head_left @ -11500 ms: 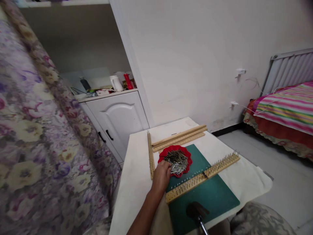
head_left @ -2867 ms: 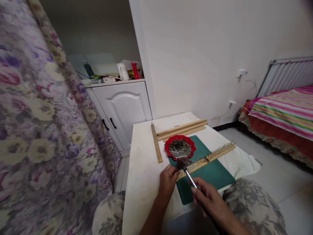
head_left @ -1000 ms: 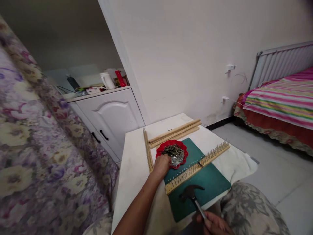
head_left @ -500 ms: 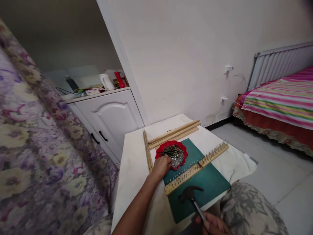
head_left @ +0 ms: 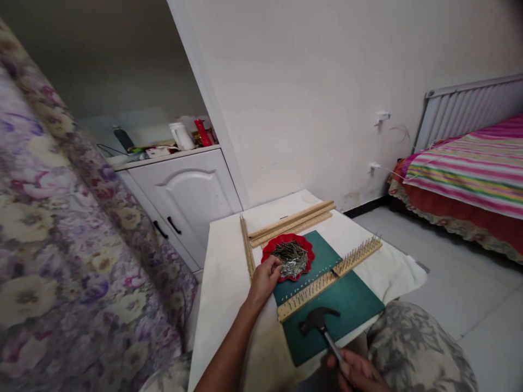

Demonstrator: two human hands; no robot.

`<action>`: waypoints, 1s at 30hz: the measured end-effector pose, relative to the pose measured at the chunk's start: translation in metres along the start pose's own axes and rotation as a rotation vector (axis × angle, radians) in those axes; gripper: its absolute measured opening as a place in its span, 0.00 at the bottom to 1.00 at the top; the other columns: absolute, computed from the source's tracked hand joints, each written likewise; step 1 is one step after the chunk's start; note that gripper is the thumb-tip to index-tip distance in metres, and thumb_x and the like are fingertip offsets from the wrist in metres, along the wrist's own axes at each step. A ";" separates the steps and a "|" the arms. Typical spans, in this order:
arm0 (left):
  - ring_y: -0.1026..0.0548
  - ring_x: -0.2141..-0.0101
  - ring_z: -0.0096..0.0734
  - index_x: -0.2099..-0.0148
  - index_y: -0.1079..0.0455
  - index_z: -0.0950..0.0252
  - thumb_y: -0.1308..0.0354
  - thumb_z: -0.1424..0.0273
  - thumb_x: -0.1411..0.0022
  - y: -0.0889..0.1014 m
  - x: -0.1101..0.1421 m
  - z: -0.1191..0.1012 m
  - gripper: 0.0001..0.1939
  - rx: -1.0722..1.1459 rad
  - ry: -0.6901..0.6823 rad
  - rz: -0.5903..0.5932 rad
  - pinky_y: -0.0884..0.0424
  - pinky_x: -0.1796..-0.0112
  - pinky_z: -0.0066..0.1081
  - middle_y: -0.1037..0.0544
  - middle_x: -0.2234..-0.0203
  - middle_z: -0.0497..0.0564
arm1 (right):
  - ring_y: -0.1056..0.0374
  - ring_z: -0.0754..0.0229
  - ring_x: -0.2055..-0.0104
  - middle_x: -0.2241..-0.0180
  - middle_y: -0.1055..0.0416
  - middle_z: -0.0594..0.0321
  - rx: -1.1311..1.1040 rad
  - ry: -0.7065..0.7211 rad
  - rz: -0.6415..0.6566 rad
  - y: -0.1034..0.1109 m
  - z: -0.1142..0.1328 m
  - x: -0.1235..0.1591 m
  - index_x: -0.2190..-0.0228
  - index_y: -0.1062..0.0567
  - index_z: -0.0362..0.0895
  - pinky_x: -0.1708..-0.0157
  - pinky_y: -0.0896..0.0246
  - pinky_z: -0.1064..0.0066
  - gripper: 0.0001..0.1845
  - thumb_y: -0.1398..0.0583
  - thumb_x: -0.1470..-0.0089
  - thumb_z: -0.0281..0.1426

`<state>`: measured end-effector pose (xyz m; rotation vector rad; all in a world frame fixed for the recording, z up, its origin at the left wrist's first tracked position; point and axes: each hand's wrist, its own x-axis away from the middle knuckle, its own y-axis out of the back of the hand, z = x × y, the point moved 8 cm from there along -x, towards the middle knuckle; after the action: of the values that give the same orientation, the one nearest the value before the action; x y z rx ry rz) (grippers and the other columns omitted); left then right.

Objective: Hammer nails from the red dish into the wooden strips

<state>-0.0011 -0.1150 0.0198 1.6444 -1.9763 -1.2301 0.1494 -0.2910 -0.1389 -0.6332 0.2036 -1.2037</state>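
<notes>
My left hand [head_left: 265, 279] is at the near left rim of a red scalloped bowl [head_left: 309, 249], its fingers pinched together; whatever they hold is too small to make out. Loose nails [head_left: 291, 260] fill the bowl. In my right hand [head_left: 354, 371] is the handle of a claw hammer [head_left: 317, 320], its head over the near part of a green mat [head_left: 347, 302]. Across that mat lies a wooden strip [head_left: 304, 300] with a row of nails standing up in it. A second nailed wooden strip [head_left: 359, 258] continues toward the right.
More wooden strips [head_left: 292, 222] lie at the back of the white-covered table [head_left: 220, 272], and a narrow one [head_left: 247, 247] stands left of the bowl. A floral curtain [head_left: 81, 245] hangs at left, a white cabinet [head_left: 192, 196] behind, a bed [head_left: 469, 174] at right.
My left hand has drawn back slightly from the nails toward the bowl's left rim. The hammer stays in my right hand, almost unmoved.
</notes>
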 end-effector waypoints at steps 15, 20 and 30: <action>0.33 0.75 0.27 0.69 0.36 0.63 0.52 0.61 0.41 0.010 0.111 0.015 0.12 0.200 0.233 -0.212 0.37 0.72 0.25 0.31 0.77 0.45 | 0.53 0.75 0.93 0.88 0.35 0.72 0.012 -0.002 0.011 -0.003 0.001 0.004 0.66 0.30 0.41 0.91 0.65 0.82 0.25 0.40 0.56 0.50; 0.32 0.74 0.29 0.70 0.33 0.63 0.52 0.64 0.40 -0.002 0.124 -0.001 0.11 0.045 0.172 -0.140 0.37 0.71 0.27 0.31 0.75 0.48 | 0.54 0.76 0.93 0.88 0.35 0.72 0.007 0.004 -0.011 -0.005 0.004 0.008 0.67 0.29 0.41 0.92 0.66 0.82 0.24 0.40 0.56 0.49; 0.31 0.70 0.30 0.69 0.33 0.62 0.54 0.69 0.40 -0.010 0.119 -0.009 0.10 -0.052 0.113 -0.080 0.35 0.68 0.28 0.31 0.74 0.49 | 0.54 0.77 0.93 0.88 0.35 0.72 -0.012 -0.020 -0.029 -0.010 0.010 0.011 0.67 0.28 0.41 0.92 0.67 0.83 0.24 0.39 0.57 0.48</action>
<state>-0.0243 -0.2262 -0.0169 1.7428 -1.8129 -1.1776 0.1502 -0.3000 -0.1226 -0.6604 0.1857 -1.2240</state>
